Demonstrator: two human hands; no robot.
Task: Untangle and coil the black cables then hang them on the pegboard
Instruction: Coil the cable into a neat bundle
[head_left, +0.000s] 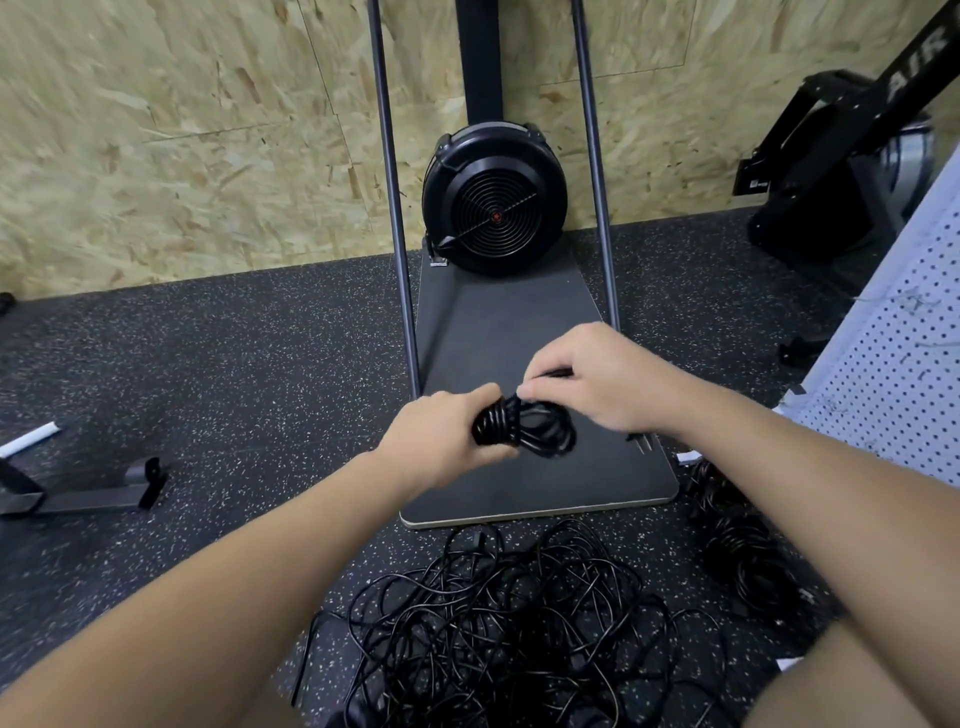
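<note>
My left hand (447, 441) grips a small coil of black cable (524, 428) held in the air in front of me. My right hand (597, 379) pinches the loose end of that cable just above the coil's right side. On the speckled floor below lies a big tangle of black cables (498, 613). A second heap of black cable (743, 551) lies to the right of it. The white pegboard (893, 364) leans at the right edge, with a few metal hooks on it.
A black fan machine (493, 200) stands on a dark platform (519, 322) straight ahead, between two thin metal posts, against a chipboard wall. A black metal foot (98, 493) lies on the floor at left. More black equipment (841, 166) stands at the far right.
</note>
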